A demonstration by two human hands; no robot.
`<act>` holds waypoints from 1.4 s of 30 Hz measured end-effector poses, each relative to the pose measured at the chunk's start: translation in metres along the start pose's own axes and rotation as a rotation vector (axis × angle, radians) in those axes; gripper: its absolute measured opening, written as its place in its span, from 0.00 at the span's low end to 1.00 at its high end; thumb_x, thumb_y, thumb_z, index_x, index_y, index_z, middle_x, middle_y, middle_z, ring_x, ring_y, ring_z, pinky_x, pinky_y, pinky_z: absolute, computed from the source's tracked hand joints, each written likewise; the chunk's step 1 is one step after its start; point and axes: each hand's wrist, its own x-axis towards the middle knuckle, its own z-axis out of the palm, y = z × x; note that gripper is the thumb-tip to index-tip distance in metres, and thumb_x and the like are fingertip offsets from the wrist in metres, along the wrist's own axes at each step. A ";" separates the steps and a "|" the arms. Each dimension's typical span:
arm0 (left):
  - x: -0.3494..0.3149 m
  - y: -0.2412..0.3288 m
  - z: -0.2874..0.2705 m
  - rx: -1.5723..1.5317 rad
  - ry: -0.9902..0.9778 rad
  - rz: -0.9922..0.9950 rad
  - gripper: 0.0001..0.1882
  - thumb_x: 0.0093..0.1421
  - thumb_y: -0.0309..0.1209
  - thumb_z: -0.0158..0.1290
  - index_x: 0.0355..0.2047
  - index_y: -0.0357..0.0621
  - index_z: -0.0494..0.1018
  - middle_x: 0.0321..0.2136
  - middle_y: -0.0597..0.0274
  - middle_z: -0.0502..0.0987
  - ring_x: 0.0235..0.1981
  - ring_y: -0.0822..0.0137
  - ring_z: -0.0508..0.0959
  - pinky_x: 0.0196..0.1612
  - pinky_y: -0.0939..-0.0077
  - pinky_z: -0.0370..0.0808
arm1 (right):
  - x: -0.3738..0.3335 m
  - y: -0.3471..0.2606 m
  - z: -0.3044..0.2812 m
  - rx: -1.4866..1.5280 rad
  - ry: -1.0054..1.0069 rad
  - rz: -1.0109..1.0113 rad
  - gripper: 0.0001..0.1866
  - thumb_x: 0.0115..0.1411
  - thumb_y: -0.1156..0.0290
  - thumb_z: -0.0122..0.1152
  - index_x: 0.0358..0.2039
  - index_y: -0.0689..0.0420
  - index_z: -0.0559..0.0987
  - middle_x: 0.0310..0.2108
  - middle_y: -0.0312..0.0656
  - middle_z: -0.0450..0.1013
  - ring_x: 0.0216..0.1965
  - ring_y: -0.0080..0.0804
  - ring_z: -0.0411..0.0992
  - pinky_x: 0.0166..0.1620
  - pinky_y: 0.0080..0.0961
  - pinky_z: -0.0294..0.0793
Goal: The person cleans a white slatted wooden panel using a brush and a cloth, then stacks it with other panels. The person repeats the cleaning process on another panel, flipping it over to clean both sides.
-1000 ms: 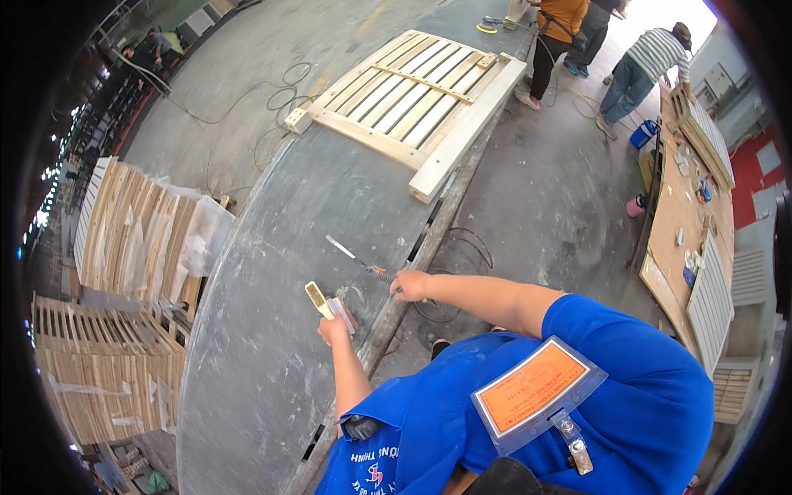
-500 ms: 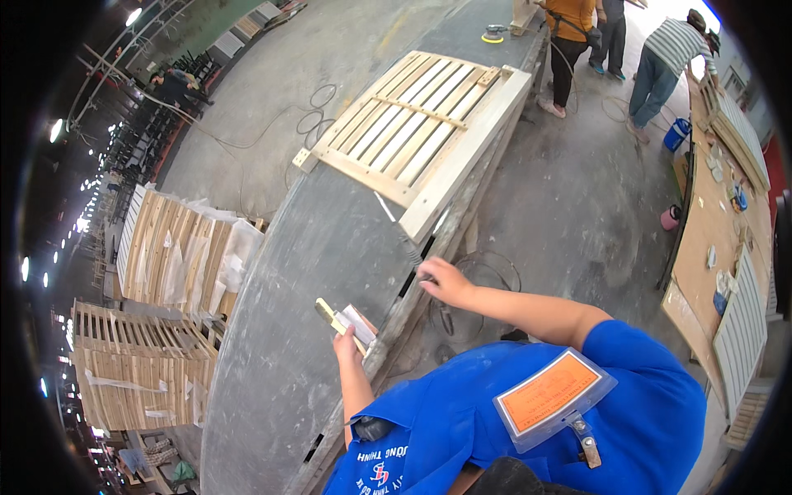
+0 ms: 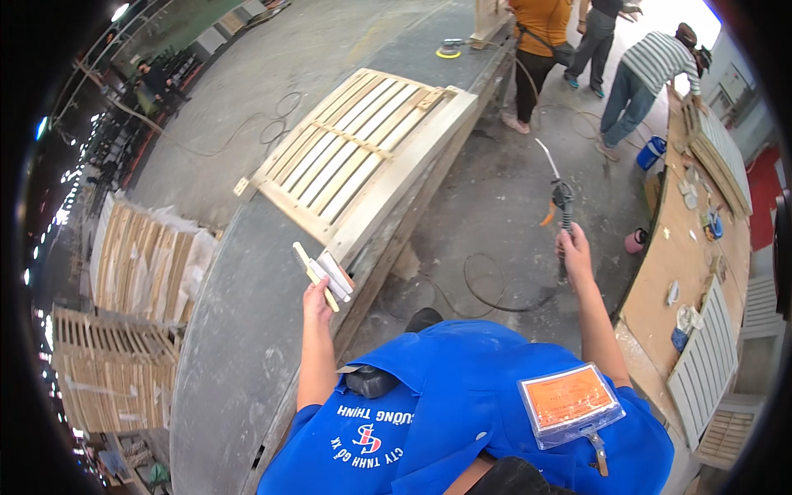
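My right hand (image 3: 575, 250) is wrapped round the dark grip of an air blow gun (image 3: 563, 198), held out over the floor at the right. Its thin pale nozzle points up and away, and an orange lever hangs at its side. In my left hand (image 3: 316, 299) are a pale stick-like tool (image 3: 307, 266) and folded sheets (image 3: 333, 274), white and reddish-brown, that look like sandpaper. That hand is above the grey workbench (image 3: 239, 338), close to the near corner of a slatted wooden panel (image 3: 290, 213). The panel lies on the bench along its right edge.
A sander (image 3: 449, 49) with a yellow pad sits farther along the bench. A black hose (image 3: 495, 304) loops on the floor. Stacked slatted panels (image 3: 115, 371) stand at left. Other people work at the far right, near a brown table (image 3: 652, 305) and a blue jug (image 3: 651, 153).
My right hand has swung from the bench edge out to the right, with the air blow gun now clearly visible in it. My left hand has risen slightly with its things, toward the panel.
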 end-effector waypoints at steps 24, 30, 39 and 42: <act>0.157 0.026 0.205 0.036 -0.027 -0.029 0.12 0.57 0.23 0.49 0.42 0.35 0.69 0.37 0.57 0.75 0.38 0.66 0.75 0.41 0.73 0.73 | 0.500 -0.002 0.035 -0.570 -0.109 0.137 0.18 0.61 0.65 0.50 0.52 0.51 0.66 0.18 0.35 0.64 0.16 0.23 0.64 0.17 0.23 0.64; 0.117 0.009 0.239 -0.137 0.250 0.079 0.15 0.59 0.24 0.45 0.47 0.35 0.64 0.42 0.54 0.73 0.42 0.61 0.74 0.46 0.67 0.71 | 0.695 0.029 0.066 -0.785 -0.436 0.101 0.17 0.55 0.70 0.55 0.47 0.55 0.69 0.14 0.36 0.64 0.11 0.25 0.64 0.14 0.26 0.65; 0.075 0.012 0.336 -0.231 0.612 0.011 0.18 0.60 0.25 0.44 0.50 0.33 0.62 0.45 0.51 0.71 0.47 0.58 0.72 0.51 0.64 0.68 | 0.859 0.055 0.216 -0.546 -0.411 0.207 0.54 0.44 0.72 0.69 0.64 0.53 0.41 0.49 0.52 0.64 0.45 0.33 0.68 0.39 0.33 0.73; 0.073 0.017 0.366 -0.226 0.617 0.046 0.18 0.60 0.26 0.45 0.50 0.32 0.62 0.44 0.51 0.71 0.44 0.58 0.72 0.50 0.64 0.68 | 0.829 0.109 0.212 -1.008 -0.345 -0.144 0.44 0.48 0.69 0.63 0.62 0.54 0.49 0.56 0.54 0.56 0.55 0.47 0.59 0.55 0.39 0.60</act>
